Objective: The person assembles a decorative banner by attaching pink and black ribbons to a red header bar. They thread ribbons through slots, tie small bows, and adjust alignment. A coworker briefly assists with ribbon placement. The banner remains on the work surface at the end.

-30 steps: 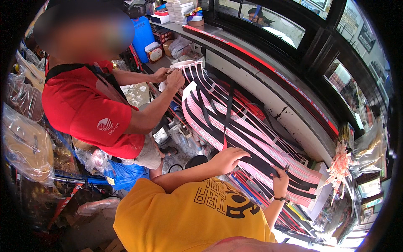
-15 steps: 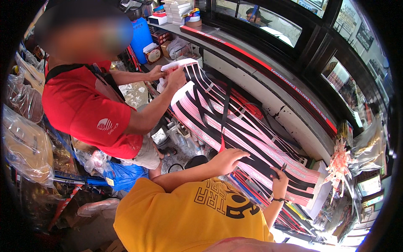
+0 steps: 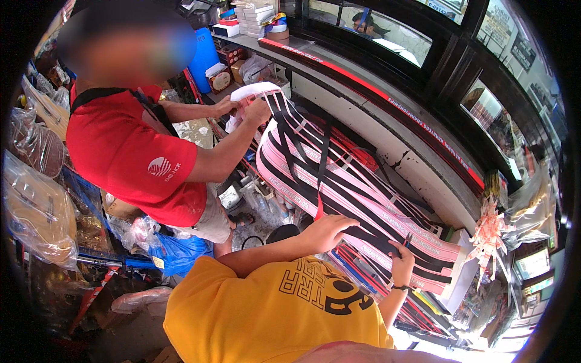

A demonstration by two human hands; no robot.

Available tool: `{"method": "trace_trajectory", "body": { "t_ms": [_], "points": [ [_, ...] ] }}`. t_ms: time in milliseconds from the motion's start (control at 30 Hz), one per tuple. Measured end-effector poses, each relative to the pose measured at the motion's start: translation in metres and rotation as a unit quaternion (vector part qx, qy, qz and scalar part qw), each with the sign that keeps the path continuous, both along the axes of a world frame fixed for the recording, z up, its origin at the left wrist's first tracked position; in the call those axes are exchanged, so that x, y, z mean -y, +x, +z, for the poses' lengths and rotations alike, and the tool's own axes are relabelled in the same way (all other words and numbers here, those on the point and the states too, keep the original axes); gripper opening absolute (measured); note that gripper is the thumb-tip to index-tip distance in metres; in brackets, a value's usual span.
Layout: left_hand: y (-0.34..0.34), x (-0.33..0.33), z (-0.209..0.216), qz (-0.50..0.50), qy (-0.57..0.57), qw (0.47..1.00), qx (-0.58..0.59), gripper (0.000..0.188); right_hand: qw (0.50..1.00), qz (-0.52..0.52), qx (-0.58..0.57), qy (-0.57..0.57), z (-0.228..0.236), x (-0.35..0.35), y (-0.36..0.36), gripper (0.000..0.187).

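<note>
Long pink printed sheets with black bands stretch diagonally from a co-worker's hands to the right side. My left hand rests palm down at their near edge, fingers stretched out flat over a black band. Beside its fingertips, a narrow black strap ends in a red tip. Farther right, my right hand is closed around a slim dark pointed tool whose kind I cannot make out; its tip sticks up above the fingers. A dark bracelet circles that wrist.
At left, a co-worker in a red shirt holds the sheets' far end with both hands. A ledge with a red printed strip runs behind. Pink ribbon scraps hang at right; a blue bag lies at lower left.
The co-worker has shifted slightly right, and the far end of the pink sheets has moved right with those hands. Both my hands have stayed almost in place.
</note>
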State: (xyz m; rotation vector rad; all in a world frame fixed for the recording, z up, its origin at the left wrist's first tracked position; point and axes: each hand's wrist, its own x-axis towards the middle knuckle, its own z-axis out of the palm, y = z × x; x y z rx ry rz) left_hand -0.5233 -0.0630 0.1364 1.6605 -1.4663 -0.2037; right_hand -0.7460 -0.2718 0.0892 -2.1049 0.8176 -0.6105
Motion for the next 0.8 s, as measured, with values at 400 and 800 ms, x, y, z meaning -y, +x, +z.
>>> {"method": "trace_trajectory", "body": {
  "t_ms": [400,800],
  "points": [
    [-0.003,-0.001,-0.003,0.001,0.014,1.000,-0.003,0.044,1.000,-0.007,-0.009,0.007,0.000,-0.001,0.000,0.042],
    [-0.006,0.004,-0.002,-0.014,0.012,1.000,-0.004,0.043,1.000,-0.004,0.001,0.003,-0.012,0.005,-0.008,0.040]
  ]
}}
